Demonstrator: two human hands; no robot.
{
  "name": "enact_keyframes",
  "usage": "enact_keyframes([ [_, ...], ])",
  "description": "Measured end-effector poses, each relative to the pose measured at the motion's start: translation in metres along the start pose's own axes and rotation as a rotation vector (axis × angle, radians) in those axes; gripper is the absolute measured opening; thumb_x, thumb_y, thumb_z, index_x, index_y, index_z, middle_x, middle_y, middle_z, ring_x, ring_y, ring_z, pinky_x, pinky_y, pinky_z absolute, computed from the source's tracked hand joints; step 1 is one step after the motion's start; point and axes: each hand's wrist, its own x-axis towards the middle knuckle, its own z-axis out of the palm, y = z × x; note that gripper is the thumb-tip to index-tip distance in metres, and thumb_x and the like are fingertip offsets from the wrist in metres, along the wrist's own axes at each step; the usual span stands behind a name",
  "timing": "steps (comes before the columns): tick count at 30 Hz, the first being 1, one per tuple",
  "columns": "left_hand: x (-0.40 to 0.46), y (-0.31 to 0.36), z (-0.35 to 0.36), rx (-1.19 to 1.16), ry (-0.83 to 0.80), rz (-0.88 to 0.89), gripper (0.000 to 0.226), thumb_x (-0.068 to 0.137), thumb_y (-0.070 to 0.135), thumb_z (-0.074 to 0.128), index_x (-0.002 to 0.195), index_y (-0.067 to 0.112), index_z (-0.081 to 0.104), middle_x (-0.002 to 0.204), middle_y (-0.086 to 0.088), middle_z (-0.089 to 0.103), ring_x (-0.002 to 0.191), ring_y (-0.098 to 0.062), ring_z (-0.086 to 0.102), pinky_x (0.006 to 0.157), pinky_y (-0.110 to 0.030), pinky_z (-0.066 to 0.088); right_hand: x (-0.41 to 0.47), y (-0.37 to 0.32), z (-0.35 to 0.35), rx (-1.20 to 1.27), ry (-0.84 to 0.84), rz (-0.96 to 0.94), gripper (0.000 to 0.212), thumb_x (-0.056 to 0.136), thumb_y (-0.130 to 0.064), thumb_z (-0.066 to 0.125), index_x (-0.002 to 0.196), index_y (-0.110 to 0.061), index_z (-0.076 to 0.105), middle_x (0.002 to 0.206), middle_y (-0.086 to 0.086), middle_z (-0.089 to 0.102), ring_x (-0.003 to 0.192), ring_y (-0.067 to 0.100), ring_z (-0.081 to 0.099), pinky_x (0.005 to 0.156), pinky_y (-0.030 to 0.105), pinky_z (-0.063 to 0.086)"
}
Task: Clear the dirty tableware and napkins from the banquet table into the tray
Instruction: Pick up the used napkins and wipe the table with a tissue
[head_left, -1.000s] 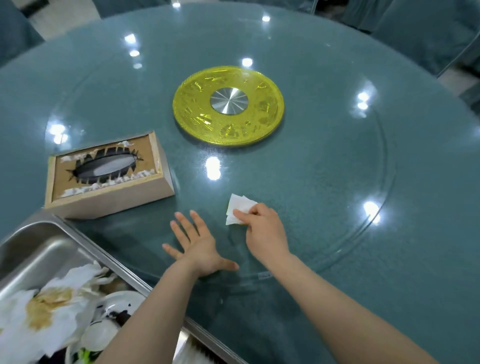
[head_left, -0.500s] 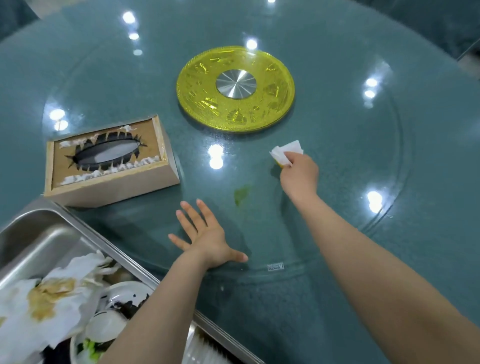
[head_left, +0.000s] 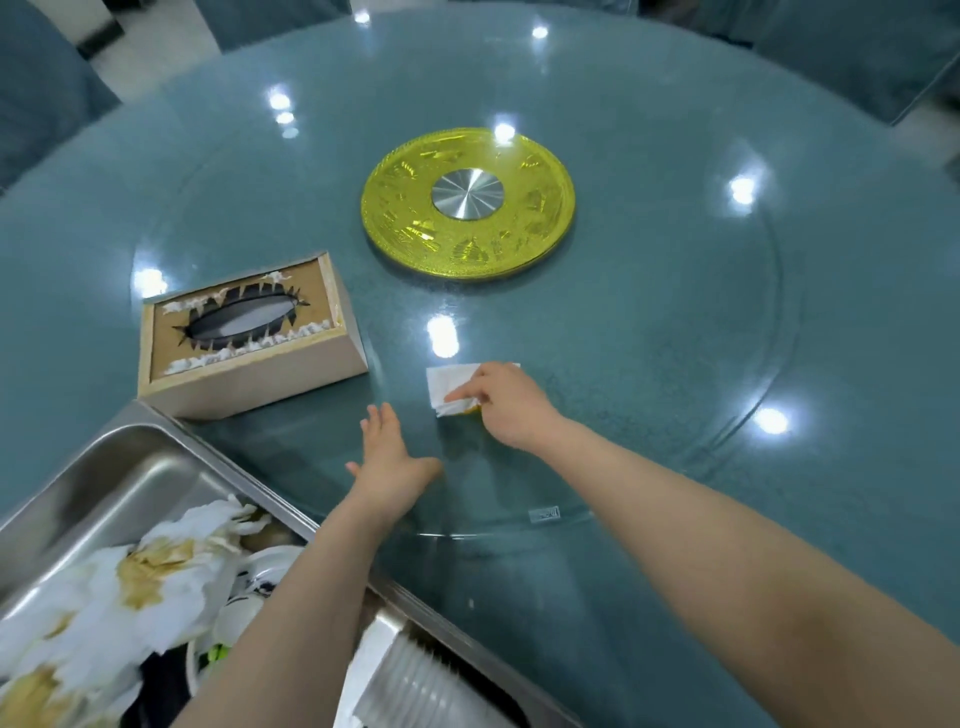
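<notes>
My right hand (head_left: 511, 405) grips a folded white napkin (head_left: 448, 384) and presses it on the glass turntable (head_left: 649, 332); a yellowish stain shows at the napkin's lower edge. My left hand (head_left: 390, 462) lies flat on the glass with fingers straight, just left of the napkin. The steel tray (head_left: 130, 467) stands at the lower left. It holds stained white napkins (head_left: 130, 587), white dishes (head_left: 249, 597) and a ribbed clear plastic cup (head_left: 415, 691), partly hidden by my left forearm.
A wooden tissue box (head_left: 249, 338) sits on the turntable just behind the tray. A yellow disc with a metal hub (head_left: 467, 200) marks the table's centre. Blue-covered chairs (head_left: 857, 47) ring the far edge of the round blue-green table.
My right hand has pulled the napkin back toward me across the glass, over the greenish spot seen half a second ago. My left hand has stayed flat on the glass.
</notes>
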Motion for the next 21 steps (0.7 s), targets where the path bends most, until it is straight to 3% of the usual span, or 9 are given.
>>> enact_keyframes([
  [2, -0.015, -0.002, -0.009, -0.189, 0.01, 0.021, 0.087, 0.086, 0.006, 0.058, 0.153, 0.023, 0.006, 0.146, -0.006, 0.043, 0.127, -0.034, 0.048, 0.104, -0.051, 0.041, -0.023, 0.002, 0.003, 0.002, -0.067, -0.021, 0.057, 0.086, 0.007, 0.035, 0.115, -0.028, 0.069, 0.116, 0.004, 0.055, 0.114, 0.025, 0.046, 0.095, 0.04, 0.042],
  [3, -0.026, -0.002, -0.011, -0.209, 0.025, 0.041, 0.084, 0.086, 0.003, 0.056, 0.153, 0.024, 0.009, 0.14, -0.005, 0.049, 0.118, -0.032, 0.056, 0.099, -0.047, 0.047, -0.036, 0.004, 0.005, 0.006, -0.09, -0.028, 0.055, 0.088, 0.006, 0.035, 0.115, -0.027, 0.069, 0.115, 0.005, 0.056, 0.114, 0.024, 0.047, 0.095, 0.038, 0.041],
  [6, -0.061, -0.006, -0.008, -0.212, 0.057, 0.08, 0.082, 0.086, -0.002, 0.051, 0.154, 0.021, 0.011, 0.148, 0.005, 0.039, 0.12, -0.013, 0.053, 0.101, -0.029, 0.044, -0.074, 0.009, 0.01, 0.011, -0.125, -0.032, 0.05, 0.091, 0.005, 0.036, 0.115, -0.022, 0.07, 0.115, 0.008, 0.057, 0.112, 0.024, 0.049, 0.093, 0.028, 0.038],
  [8, -0.085, -0.01, -0.003, -0.221, 0.083, 0.103, 0.077, 0.086, -0.005, 0.049, 0.152, 0.018, 0.018, 0.125, 0.02, 0.047, 0.093, 0.012, 0.056, 0.075, -0.003, 0.043, -0.097, 0.013, 0.011, 0.007, -0.154, -0.011, 0.049, 0.091, 0.005, 0.037, 0.116, -0.021, 0.07, 0.117, 0.009, 0.058, 0.113, 0.025, 0.051, 0.092, 0.022, 0.035],
  [9, -0.096, -0.011, -0.001, -0.224, 0.095, 0.114, 0.074, 0.086, -0.007, 0.048, 0.151, 0.018, 0.022, 0.117, 0.023, 0.049, 0.082, 0.015, 0.054, 0.065, 0.001, 0.04, -0.107, 0.014, 0.009, 0.003, -0.169, 0.01, 0.049, 0.091, 0.005, 0.037, 0.117, -0.02, 0.069, 0.12, 0.009, 0.058, 0.115, 0.025, 0.051, 0.092, 0.02, 0.034],
  [13, -0.134, -0.023, -0.004, -0.254, 0.138, 0.114, 0.072, 0.089, -0.005, 0.046, 0.152, 0.017, 0.02, 0.152, 0.005, 0.033, 0.075, -0.002, 0.053, 0.052, -0.003, 0.039, -0.14, 0.007, -0.002, 0.204, -0.089, 0.201, 0.043, 0.088, 0.005, 0.042, 0.114, -0.015, 0.071, 0.123, 0.007, 0.065, 0.116, 0.023, 0.056, 0.084, 0.018, 0.039],
  [16, -0.159, -0.028, -0.013, -0.275, 0.178, 0.159, 0.067, 0.089, -0.005, 0.046, 0.15, 0.016, 0.027, 0.145, 0.003, 0.041, 0.07, 0.01, 0.052, 0.049, 0.001, 0.036, -0.163, -0.017, -0.015, 0.615, 0.008, 0.277, 0.033, 0.086, 0.006, 0.052, 0.1, -0.014, 0.074, 0.095, 0.008, 0.066, 0.083, 0.017, 0.059, 0.067, 0.021, 0.04],
  [19, -0.183, -0.03, -0.02, -0.347, 0.174, 0.209, 0.065, 0.088, -0.008, 0.048, 0.147, 0.014, 0.035, 0.116, 0.011, 0.055, 0.055, 0.022, 0.052, 0.045, 0.001, 0.036, -0.185, -0.052, -0.029, 0.857, -0.049, 0.188, 0.037, 0.084, 0.011, 0.05, 0.089, -0.018, 0.073, 0.08, 0.006, 0.059, 0.065, 0.013, 0.049, 0.058, 0.023, 0.038],
  [21, -0.195, -0.031, -0.025, -0.395, 0.146, 0.239, 0.063, 0.089, -0.005, 0.054, 0.146, 0.015, 0.036, 0.131, 0.006, 0.052, 0.067, 0.023, 0.055, 0.055, 0.0, 0.04, -0.198, -0.076, -0.036, 0.936, -0.096, 0.12, 0.035, 0.085, 0.012, 0.05, 0.092, -0.015, 0.072, 0.076, 0.006, 0.059, 0.061, 0.011, 0.051, 0.056, 0.022, 0.04],
])
